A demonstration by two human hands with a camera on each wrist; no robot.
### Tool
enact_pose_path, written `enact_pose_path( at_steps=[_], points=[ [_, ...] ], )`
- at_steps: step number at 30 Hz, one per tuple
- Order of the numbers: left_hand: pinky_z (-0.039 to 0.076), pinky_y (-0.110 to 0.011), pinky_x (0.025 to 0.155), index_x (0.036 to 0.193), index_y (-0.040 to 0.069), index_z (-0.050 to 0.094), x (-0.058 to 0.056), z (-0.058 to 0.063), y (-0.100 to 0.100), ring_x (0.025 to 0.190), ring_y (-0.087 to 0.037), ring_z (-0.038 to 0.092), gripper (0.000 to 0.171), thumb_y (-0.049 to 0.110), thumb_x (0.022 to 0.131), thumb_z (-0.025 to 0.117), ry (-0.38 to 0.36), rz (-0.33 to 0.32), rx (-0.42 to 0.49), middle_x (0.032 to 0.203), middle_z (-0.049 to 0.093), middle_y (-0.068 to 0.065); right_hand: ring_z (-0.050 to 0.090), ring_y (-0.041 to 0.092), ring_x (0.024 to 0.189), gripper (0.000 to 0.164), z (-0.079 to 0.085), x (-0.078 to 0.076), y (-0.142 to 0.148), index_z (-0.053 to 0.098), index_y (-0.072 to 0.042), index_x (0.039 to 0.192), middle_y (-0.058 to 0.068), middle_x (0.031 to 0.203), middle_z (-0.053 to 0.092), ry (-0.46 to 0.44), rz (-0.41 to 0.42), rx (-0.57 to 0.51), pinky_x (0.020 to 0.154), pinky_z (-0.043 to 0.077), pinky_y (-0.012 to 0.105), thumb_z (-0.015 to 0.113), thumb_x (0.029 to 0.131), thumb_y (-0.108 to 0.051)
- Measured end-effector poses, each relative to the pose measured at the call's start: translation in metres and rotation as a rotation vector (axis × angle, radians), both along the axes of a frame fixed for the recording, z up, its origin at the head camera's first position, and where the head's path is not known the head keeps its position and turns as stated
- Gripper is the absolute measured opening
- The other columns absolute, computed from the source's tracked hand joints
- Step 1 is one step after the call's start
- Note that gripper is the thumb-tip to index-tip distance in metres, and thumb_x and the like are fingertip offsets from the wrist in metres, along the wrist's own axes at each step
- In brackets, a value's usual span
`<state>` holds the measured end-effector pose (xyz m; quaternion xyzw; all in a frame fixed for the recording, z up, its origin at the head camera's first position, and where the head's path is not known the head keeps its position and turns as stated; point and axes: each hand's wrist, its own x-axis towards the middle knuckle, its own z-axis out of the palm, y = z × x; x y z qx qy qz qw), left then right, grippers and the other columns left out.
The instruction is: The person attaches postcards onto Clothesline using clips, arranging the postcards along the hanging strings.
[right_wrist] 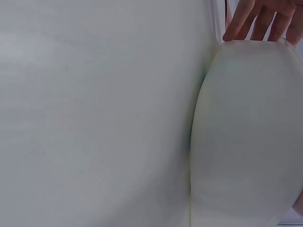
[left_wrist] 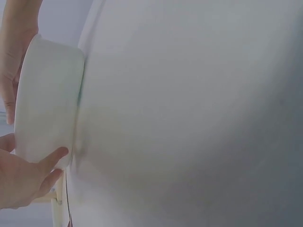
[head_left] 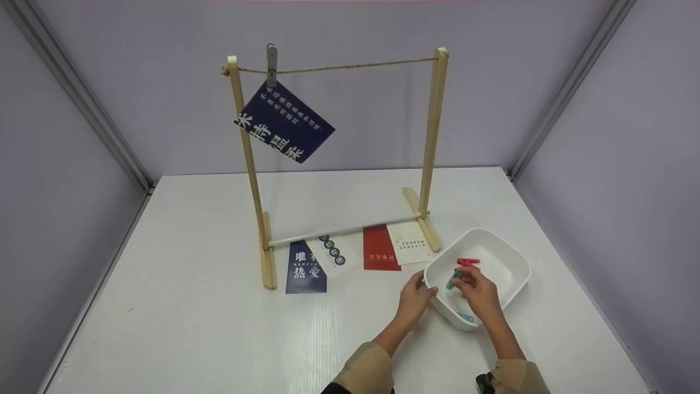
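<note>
My left hand (head_left: pixel 414 302) grips the near-left side of a white plastic basin (head_left: pixel 517 261), its thumb at the rim and fingers along the outer wall (left_wrist: pixel 47 104). Inside, the fingertips of my right hand (head_left: pixel 481 294) pinch a teal clothespin (head_left: pixel 453 279). A red clothespin (head_left: pixel 467 261) lies just beyond those fingertips, and another teal clothespin (head_left: pixel 466 317) sits by the near wall. In the right wrist view the basin (right_wrist: pixel 246 118) hides most of my right hand.
A wooden rack (head_left: pixel 433 120) stands behind with a rope (head_left: pixel 355 66) strung across. From it a grey clothespin (head_left: pixel 272 65) holds a tilted dark blue card (head_left: pixel 287 123). Blue (head_left: pixel 306 279), white (head_left: pixel 336 257) and red (head_left: pixel 378 249) cards, plus another white card (head_left: pixel 413 246), lie at the rack's foot.
</note>
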<state>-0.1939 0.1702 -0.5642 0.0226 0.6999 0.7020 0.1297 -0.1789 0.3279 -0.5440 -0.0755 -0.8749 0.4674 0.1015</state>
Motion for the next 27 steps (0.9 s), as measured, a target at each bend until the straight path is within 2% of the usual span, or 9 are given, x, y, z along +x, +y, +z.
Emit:
enact_pose_path(
  at_steps=[3,7,9,11,13,17,21,24,27],
  points=[
    [0.038,-0.040,0.097,0.130,0.006,0.047,0.000,0.001,0.000,0.123,-0.029,0.042,0.047,0.013,0.086,0.061,-0.011,-0.006,-0.009,0.131,0.048,-0.011,0.060,0.023,0.092,0.032,-0.001,0.001,0.000,0.061,-0.003,0.108,0.011,0.099,0.064,0.003,-0.005,0.023,0.066,0.048,0.017,0.070,0.082,-0.018],
    [0.038,-0.044,0.096,0.131,0.008,0.047,-0.004,0.005,-0.005,0.123,-0.030,0.041,0.048,0.020,0.087,0.062,-0.031,-0.037,-0.071,0.132,0.048,-0.012,0.060,0.022,0.091,0.031,0.000,0.001,0.001,0.060,-0.003,0.108,0.010,0.099,0.064,-0.015,-0.007,0.033,0.067,0.048,0.018,0.069,0.083,-0.018],
    [0.038,-0.044,0.097,0.131,0.008,0.047,-0.011,0.008,-0.013,0.123,-0.031,0.041,0.050,0.024,0.087,0.063,0.000,-0.047,-0.130,0.132,0.047,-0.014,0.059,0.021,0.091,0.029,0.000,0.001,0.001,0.060,-0.003,0.108,0.009,0.099,0.064,-0.023,-0.004,0.032,0.068,0.048,0.017,0.069,0.084,-0.017],
    [0.038,-0.044,0.096,0.130,0.005,0.049,-0.022,0.012,-0.026,0.120,-0.031,0.043,0.050,0.024,0.086,0.065,0.079,-0.034,-0.207,0.129,0.049,-0.015,0.059,0.020,0.091,0.029,0.000,0.001,0.000,0.060,-0.003,0.108,0.008,0.099,0.063,-0.025,0.001,0.024,0.068,0.048,0.017,0.068,0.084,-0.017],
    [0.038,-0.042,0.097,0.126,0.002,0.051,-0.034,0.016,-0.045,0.118,-0.030,0.046,0.048,0.021,0.085,0.066,0.183,0.012,-0.314,0.126,0.052,-0.016,0.058,0.020,0.092,0.030,0.000,0.001,-0.001,0.060,-0.003,0.109,0.008,0.099,0.063,-0.032,0.009,0.012,0.069,0.047,0.017,0.068,0.084,-0.017],
    [0.040,-0.040,0.095,0.116,-0.003,0.056,-0.058,0.020,-0.089,0.111,-0.032,0.050,0.042,0.012,0.080,0.070,0.390,0.154,-0.614,0.116,0.056,-0.017,0.058,0.020,0.094,0.033,-0.001,0.000,-0.002,0.059,-0.003,0.110,0.008,0.101,0.063,-0.059,0.021,0.008,0.072,0.046,0.015,0.068,0.084,-0.022],
    [0.047,-0.043,0.082,0.105,-0.003,0.059,-0.072,0.019,-0.128,0.102,-0.034,0.052,0.041,0.017,0.074,0.075,0.512,0.241,-0.935,0.107,0.057,-0.018,0.058,0.020,0.094,0.035,-0.002,0.000,0.000,0.058,-0.003,0.110,0.008,0.102,0.062,-0.059,0.024,0.017,0.074,0.046,0.014,0.067,0.084,-0.024],
    [0.049,-0.045,0.076,0.103,-0.004,0.059,-0.077,0.016,-0.149,0.100,-0.036,0.052,0.047,0.024,0.070,0.079,0.525,0.213,-1.104,0.107,0.056,-0.019,0.059,0.021,0.093,0.032,-0.002,0.000,0.000,0.059,-0.002,0.108,0.009,0.101,0.063,-0.023,0.022,0.033,0.073,0.047,0.016,0.069,0.083,-0.020],
    [0.044,-0.047,0.086,0.115,-0.005,0.054,-0.080,0.011,-0.162,0.114,-0.038,0.044,0.062,0.028,0.069,0.079,0.475,0.078,-1.212,0.122,0.050,-0.021,0.059,0.022,0.092,0.031,-0.001,0.000,0.000,0.059,-0.001,0.106,0.010,0.100,0.063,0.001,0.026,0.043,0.072,0.047,0.017,0.070,0.082,-0.017]
  ],
)
